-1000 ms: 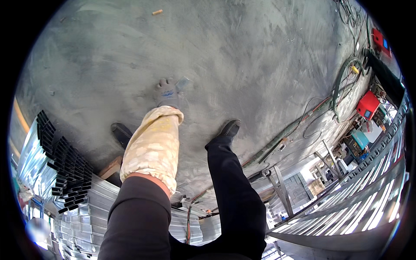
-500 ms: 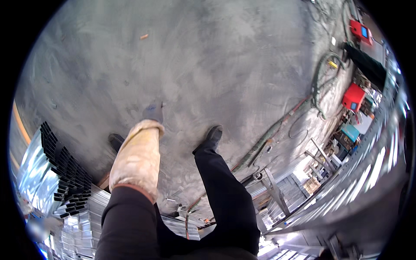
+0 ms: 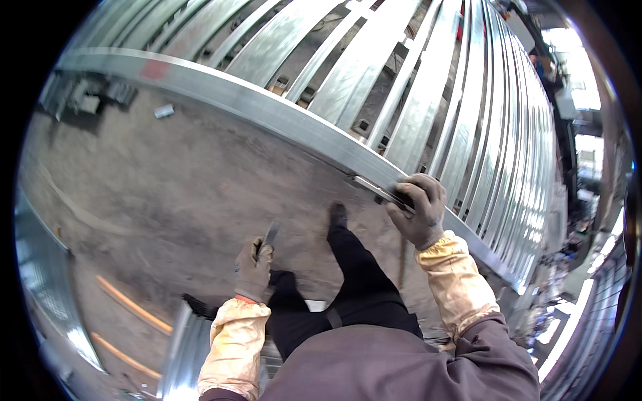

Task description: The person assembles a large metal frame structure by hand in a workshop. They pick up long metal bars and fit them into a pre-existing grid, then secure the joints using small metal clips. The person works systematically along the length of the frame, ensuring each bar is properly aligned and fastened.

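My left hand (image 3: 253, 271), in a grey work glove, is closed around a small flat grey metal piece (image 3: 271, 232) that sticks up past the fingers. It hangs over the floor, apart from the metal frame. To the right, my gloved right hand (image 3: 425, 208) curls around a dark object (image 3: 403, 198) at the near edge of a large frame of shiny metal tubes (image 3: 328, 130). A thin bright metal strip (image 3: 372, 187) extends leftward from this grip; whether it belongs to the dark object I cannot tell. Pale cuffs cover both forearms.
Long parallel tubes (image 3: 422, 110) fill the far side and right. At the left stands a sheet-like metal stack (image 3: 50, 281), with orange strips (image 3: 134, 305) on the floor nearby. A small metal offcut (image 3: 164, 111) lies on the floor (image 3: 180, 180).
The view has swung from the floor with hoses to the metal tube frame. My right hand has come into view at the frame's edge, holding the dark object. Both forearms now show.
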Demonstrator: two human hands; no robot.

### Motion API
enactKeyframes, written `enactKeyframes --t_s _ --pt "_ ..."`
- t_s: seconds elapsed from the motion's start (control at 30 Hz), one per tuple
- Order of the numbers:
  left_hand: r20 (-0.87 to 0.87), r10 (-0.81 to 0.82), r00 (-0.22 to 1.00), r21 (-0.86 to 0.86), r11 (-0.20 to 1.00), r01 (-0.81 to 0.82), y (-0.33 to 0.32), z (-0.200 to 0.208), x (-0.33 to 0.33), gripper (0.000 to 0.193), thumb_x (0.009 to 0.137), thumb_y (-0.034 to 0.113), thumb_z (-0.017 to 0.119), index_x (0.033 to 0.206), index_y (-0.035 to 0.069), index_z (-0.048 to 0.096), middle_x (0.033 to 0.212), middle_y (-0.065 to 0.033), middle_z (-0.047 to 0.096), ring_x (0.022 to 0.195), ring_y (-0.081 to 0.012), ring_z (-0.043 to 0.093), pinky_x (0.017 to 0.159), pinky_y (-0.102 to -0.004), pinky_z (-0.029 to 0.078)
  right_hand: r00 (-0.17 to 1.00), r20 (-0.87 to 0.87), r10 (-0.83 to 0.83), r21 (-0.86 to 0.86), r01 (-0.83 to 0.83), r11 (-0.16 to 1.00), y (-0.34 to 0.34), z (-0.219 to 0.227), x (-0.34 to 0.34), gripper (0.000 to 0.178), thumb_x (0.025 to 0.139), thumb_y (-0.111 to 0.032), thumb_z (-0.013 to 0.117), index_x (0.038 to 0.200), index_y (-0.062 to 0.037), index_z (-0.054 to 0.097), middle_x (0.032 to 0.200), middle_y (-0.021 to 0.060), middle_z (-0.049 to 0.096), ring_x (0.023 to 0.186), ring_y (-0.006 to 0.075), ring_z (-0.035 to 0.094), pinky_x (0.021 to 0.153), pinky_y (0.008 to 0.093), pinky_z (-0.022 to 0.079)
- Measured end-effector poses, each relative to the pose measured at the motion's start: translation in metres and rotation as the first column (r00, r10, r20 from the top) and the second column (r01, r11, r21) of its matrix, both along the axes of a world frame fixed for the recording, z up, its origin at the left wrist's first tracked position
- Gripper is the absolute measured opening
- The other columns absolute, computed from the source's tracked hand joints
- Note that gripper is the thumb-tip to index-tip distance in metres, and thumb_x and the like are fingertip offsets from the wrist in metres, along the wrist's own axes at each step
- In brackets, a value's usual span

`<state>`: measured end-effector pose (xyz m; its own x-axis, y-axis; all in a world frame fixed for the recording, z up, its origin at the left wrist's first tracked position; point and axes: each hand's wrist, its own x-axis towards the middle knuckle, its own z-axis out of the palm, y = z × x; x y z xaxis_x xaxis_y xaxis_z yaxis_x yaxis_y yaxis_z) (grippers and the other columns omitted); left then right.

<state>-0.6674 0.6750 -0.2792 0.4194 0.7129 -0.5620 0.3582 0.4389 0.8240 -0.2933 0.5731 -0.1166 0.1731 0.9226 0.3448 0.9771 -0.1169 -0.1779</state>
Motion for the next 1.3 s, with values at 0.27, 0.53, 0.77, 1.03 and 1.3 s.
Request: enactKeyframes --t_s 0.27,0.53,0.77,1.03,1.3 --pt "-0.122 -0.462 0.878 0.781 0.502 0.373 0.070 0.199 0.111 0.020 0.093 0.003 0.069 0.113 0.008 0.073 0.104 -0.0070 0.071 0.088 -0.0215 0.067 0.075 -0.0342 0.052 0.955 -0.176 -0.238 -0.119 0.219 0.968 -0.036 0.011 -0.071 0.072 0.077 -0.035 0.082 0.142 -0.0120 0.062 0.149 0.0089 0.051 0.144 0.0334 0.042 0.124 0.0552 0.027" --pt "-0.458 -0.515 0.724 0.813 0.087 0.576 0.089 0.213 0.203 0.019 0.091 0.012 0.075 0.109 0.014 0.075 0.107 -0.0044 0.073 0.100 -0.0295 0.068 0.087 -0.0422 0.052 0.874 -0.412 -0.258 -0.285 0.146 0.947 -0.039 0.037 -0.059 0.075 0.083 -0.036 0.079 0.149 -0.0092 0.054 0.145 0.0076 0.051 0.136 0.0294 0.047 0.113 0.0480 0.039" --pt "-0.576 -0.651 0.494 0.715 -0.109 0.690 0.108 0.202 0.226 0.021 0.087 0.013 0.074 0.107 0.018 0.072 0.101 -0.0028 0.071 0.097 -0.0293 0.067 0.084 -0.0436 0.053 0.792 -0.489 -0.366 -0.264 0.266 0.927 -0.041 0.029 -0.061 0.060 0.087 -0.032 0.076 0.142 -0.0127 0.062 0.142 0.0061 0.055 0.135 0.0290 0.049 0.107 0.0463 0.045" --pt "-0.594 -0.722 0.354 0.734 -0.308 0.605 0.125 0.194 0.240 0.019 0.084 0.011 0.074 0.101 0.015 0.068 0.096 -0.0049 0.067 0.094 -0.0295 0.068 0.078 -0.0440 0.056 0.666 -0.529 -0.526 -0.124 0.553 0.824 -0.022 0.019 -0.089 0.040 0.090 -0.026 0.074 0.128 -0.0142 0.070 0.129 0.0069 0.066 0.124 0.0318 0.059 0.106 0.0477 0.047" --pt "-0.634 -0.725 0.270 0.690 -0.371 0.622 0.130 0.195 0.241 0.015 0.084 0.015 0.074 0.098 0.016 0.068 0.096 -0.0062 0.068 0.093 -0.0295 0.069 0.079 -0.0439 0.057 0.645 -0.405 -0.648 -0.339 0.553 0.761 0.002 0.048 -0.080 0.040 0.090 -0.031 0.077 0.128 -0.0223 0.070 0.121 0.0051 0.066 0.120 0.0291 0.060 0.105 0.0464 0.048"
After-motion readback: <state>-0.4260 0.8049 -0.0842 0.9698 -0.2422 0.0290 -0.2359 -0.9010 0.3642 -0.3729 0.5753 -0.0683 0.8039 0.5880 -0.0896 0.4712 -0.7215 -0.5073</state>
